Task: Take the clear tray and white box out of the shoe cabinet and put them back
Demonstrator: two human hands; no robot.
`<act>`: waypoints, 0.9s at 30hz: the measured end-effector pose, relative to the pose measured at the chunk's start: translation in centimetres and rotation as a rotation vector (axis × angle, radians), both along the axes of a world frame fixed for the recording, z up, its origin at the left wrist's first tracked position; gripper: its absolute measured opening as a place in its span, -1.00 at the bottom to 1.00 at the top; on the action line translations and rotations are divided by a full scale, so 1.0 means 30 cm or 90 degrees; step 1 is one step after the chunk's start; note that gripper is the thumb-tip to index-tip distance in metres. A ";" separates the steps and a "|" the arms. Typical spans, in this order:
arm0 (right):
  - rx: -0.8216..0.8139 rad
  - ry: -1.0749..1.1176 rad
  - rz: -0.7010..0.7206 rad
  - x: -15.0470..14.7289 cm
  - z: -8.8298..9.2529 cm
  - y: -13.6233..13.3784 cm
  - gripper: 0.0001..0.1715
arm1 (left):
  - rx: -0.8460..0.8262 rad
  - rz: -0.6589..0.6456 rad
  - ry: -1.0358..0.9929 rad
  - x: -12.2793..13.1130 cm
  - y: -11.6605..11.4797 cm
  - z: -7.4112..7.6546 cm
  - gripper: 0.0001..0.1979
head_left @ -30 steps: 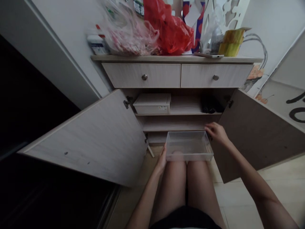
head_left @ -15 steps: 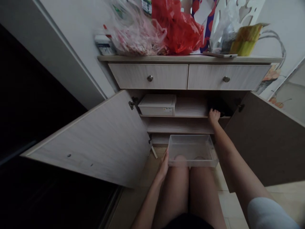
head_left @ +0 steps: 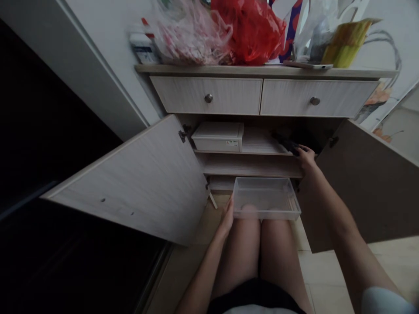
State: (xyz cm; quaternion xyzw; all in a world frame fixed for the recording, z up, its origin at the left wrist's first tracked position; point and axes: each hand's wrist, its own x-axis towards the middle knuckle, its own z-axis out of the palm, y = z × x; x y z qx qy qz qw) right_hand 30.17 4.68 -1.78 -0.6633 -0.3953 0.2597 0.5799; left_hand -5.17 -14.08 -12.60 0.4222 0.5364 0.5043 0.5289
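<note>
A clear plastic drawer bin (head_left: 266,214) rests across my knees. My left hand (head_left: 227,213) grips its left side, the fingers partly hidden behind the wall. At the right of the upper shelf, my right hand (head_left: 307,156) is closed on a dark, elongated item (head_left: 286,142); its kind is too dim to make out. Behind it on that shelf lies another dark shape (head_left: 306,136), blurred in shadow. A white storage box (head_left: 218,137) with a small label stands at the shelf's left end.
Both cabinet doors, left (head_left: 137,183) and right (head_left: 366,187), stand swung outward beside my arms. Above are two closed drawers (head_left: 183,93) with round knobs. The cabinet top holds a red plastic bag (head_left: 252,35), a clear bag (head_left: 193,39), a white bottle (head_left: 143,48) and a yellow packet (head_left: 347,43).
My right hand has moved slightly right and drawn the dark item into view at the shelf's front. My left hand stays on the bin. The view has tilted down a little.
</note>
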 end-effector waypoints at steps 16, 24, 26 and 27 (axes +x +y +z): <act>-0.063 -0.117 0.537 -0.033 -0.077 -0.506 -0.47 | 0.044 -0.016 0.012 0.004 -0.008 -0.004 -0.30; 0.029 -0.526 0.522 -0.099 -0.111 -0.487 -0.57 | 0.051 -0.011 0.017 0.002 -0.002 -0.008 -0.27; -0.001 -0.639 0.499 -0.112 -0.104 -0.483 -0.52 | 0.049 -0.012 -0.011 0.003 -0.003 -0.009 -0.26; -0.022 -0.700 0.484 -0.120 -0.100 -0.481 -0.52 | 0.050 -0.008 -0.026 0.003 -0.005 -0.010 -0.25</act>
